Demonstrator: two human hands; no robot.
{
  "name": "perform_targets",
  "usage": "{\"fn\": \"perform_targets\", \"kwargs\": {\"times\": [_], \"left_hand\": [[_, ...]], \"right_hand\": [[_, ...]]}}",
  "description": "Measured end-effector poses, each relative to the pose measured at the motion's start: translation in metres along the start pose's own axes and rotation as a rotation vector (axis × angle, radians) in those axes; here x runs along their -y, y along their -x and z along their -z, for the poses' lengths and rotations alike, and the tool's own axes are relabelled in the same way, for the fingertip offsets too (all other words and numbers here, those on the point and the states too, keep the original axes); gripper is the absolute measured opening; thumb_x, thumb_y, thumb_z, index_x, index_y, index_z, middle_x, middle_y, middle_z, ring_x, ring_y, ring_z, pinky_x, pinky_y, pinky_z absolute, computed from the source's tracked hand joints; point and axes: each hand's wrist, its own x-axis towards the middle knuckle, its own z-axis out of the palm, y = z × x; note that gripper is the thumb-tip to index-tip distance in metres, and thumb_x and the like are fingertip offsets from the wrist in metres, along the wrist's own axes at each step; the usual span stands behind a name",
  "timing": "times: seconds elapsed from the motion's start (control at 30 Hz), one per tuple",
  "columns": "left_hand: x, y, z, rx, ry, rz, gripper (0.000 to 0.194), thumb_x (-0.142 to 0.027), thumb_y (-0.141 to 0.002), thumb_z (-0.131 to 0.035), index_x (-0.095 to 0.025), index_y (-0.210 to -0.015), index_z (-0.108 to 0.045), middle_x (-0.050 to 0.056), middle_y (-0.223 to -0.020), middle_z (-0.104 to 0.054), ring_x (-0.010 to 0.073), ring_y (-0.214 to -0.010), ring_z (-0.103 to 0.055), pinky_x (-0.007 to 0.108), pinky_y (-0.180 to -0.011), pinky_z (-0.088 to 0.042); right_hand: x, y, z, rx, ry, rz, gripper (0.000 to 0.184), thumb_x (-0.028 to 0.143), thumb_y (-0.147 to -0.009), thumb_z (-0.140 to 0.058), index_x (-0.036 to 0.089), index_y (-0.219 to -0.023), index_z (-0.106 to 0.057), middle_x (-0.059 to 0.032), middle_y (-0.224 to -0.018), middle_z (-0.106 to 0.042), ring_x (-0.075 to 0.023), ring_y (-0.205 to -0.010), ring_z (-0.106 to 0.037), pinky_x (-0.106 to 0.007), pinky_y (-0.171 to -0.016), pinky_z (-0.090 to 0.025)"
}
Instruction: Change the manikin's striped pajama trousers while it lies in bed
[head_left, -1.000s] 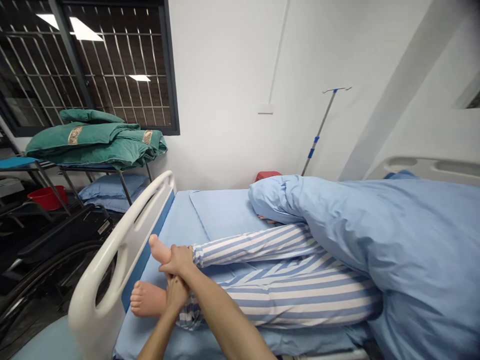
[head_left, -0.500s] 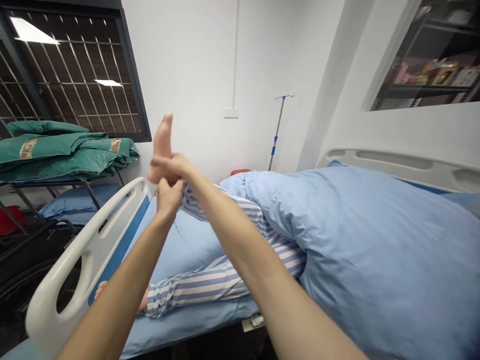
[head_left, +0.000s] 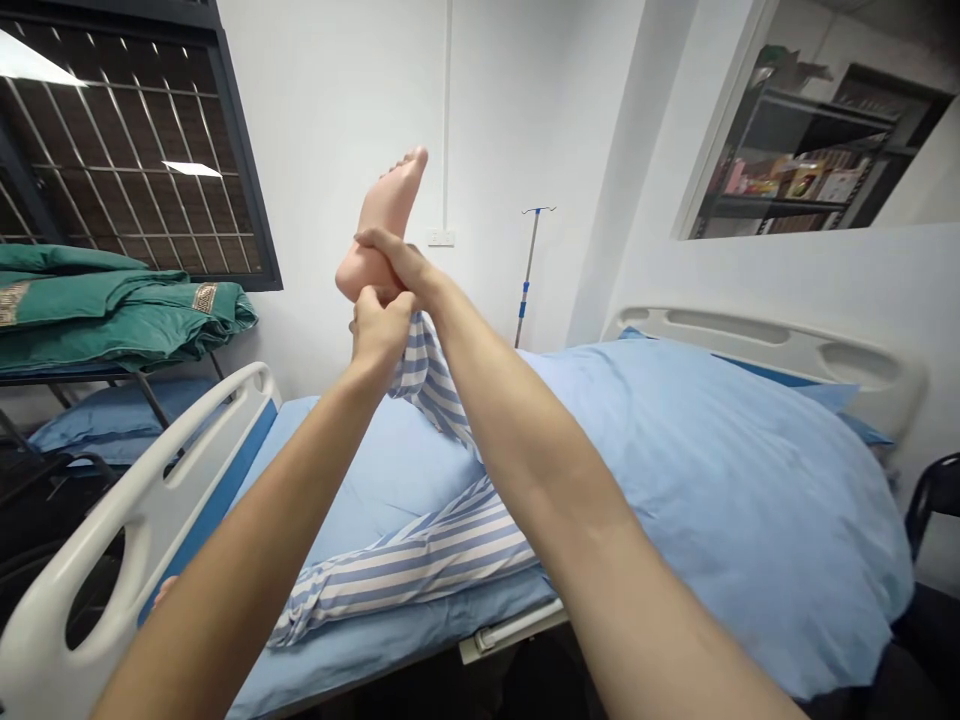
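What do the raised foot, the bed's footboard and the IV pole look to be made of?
Raised foot: possibly soft vinyl or rubber, satin and very even; real skin isn't ruled out.
Footboard: likely moulded plastic, smooth off-white, with rounded cut-outs.
IV pole: probably metal, thin and silvery grey; its blue collars look plastic.

Bright, evenly lit, mostly sharp.

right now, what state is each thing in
raised foot: held above the bed, toes up
left hand: closed at its ankle
right hand: closed around its ankle
lower trouser leg: lying along the bed
quilt: spread out, hanging over the near side
footboard: upright
drip stand: upright, hooks bare
green bedding: piled on a rack
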Motion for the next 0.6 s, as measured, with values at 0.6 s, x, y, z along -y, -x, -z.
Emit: {"fn": "perform_targets", "kwargs": {"times": [0.6], "left_hand": [[0.181, 0.107, 0.209, -0.254, -0.322, 0.575, 0.038, -0.046, -0.08, -0.042, -0.022, -0.052, -0.034, -0.005, -0.046, -0.028, 0.0104, -0.045, -0.037, 0.028, -0.049, -0.037]], "right_hand": [[-0.09, 0.192, -0.305, 0.571, 0.453, -0.141, 0.071, 0.07, -0.057, -0.061, 0.016, -0.103, -0.059, -0.012, -0.093, -0.068, -0.0321, -0.091, -0.063, -0.05, -0.087, -0.044]]}}
